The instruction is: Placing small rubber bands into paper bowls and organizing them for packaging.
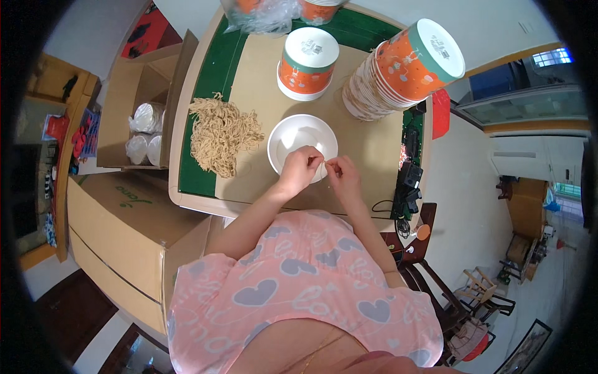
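Observation:
My left hand [301, 168] is closed in a pinch over the near rim of a round white paper tub [280, 144]. Just right of it, my right hand [344, 177] pinches too, close to the same rim. A short bit of thin tan cord [324, 163] seems to run between the two sets of fingertips; its ends are hidden. To the left lies a tangled heap of tan cords [221, 134]. Beyond the white tub, an orange and green paper tub [305, 73] stands upside down on a white-rimmed one.
A tall nested stack of orange tubs [398, 68] leans at the right of the table. Black adapters and cables [409, 187] lie along the right edge. Clear plastic wrap [265, 15] sits at the back. Cardboard boxes [134, 212] stand left of the table.

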{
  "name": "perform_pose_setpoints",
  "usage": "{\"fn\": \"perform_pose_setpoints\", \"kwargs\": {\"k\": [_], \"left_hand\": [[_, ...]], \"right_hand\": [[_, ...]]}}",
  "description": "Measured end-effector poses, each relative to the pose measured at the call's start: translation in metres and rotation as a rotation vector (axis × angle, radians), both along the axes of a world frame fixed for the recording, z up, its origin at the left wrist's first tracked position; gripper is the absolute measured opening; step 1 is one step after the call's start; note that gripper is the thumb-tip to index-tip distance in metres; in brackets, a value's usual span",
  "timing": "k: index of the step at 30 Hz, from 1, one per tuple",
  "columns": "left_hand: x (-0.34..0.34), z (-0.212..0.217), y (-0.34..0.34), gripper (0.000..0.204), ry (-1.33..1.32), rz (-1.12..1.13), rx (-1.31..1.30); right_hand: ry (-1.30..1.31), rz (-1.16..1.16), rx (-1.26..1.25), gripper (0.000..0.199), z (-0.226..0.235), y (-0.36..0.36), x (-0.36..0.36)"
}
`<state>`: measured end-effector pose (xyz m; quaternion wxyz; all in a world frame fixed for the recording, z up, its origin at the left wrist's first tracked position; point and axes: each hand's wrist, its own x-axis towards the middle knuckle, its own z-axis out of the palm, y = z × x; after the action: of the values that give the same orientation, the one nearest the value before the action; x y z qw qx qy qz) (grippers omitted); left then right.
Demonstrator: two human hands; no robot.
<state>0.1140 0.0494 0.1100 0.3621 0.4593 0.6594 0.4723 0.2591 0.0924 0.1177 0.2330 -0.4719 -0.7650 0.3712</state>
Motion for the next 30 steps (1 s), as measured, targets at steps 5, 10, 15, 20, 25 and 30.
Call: {"fn": "perform_pose_setpoints", "kwargs": {"k": [5, 10, 15, 20, 25, 30], "left_hand": [[-0.003, 0.007, 0.001, 0.008, -0.004, -0.029, -0.001], [0.000, 0.008, 0.000, 0.010, -0.090, -0.071, -0.012], [0.001, 0.014, -0.005, 0.013, 0.020, -0.153, -0.113], [0.000, -0.001, -0.005, 0.013, -0.057, -0.139, -0.101], [-0.003, 0.009, -0.010, 0.012, -0.167, -0.197, -0.142], [-0.001, 0.022, -0.019, 0.010, -0.366, -0.301, -0.183]], "right_hand": [[0.081, -0.010, -0.027, 0.007, 0.003, -0.002, 0.000], [0.247, -0.053, -0.052, 0.009, -0.004, -0.001, 0.002], [0.275, -0.116, -0.112, 0.008, -0.006, 0.000, 0.006], [0.173, -0.029, -0.001, 0.007, -0.008, 0.001, 0.009], [0.122, 0.015, 0.059, 0.009, -0.009, -0.001, 0.009], [0.124, -0.013, 0.086, 0.009, -0.015, -0.002, 0.009]]}}
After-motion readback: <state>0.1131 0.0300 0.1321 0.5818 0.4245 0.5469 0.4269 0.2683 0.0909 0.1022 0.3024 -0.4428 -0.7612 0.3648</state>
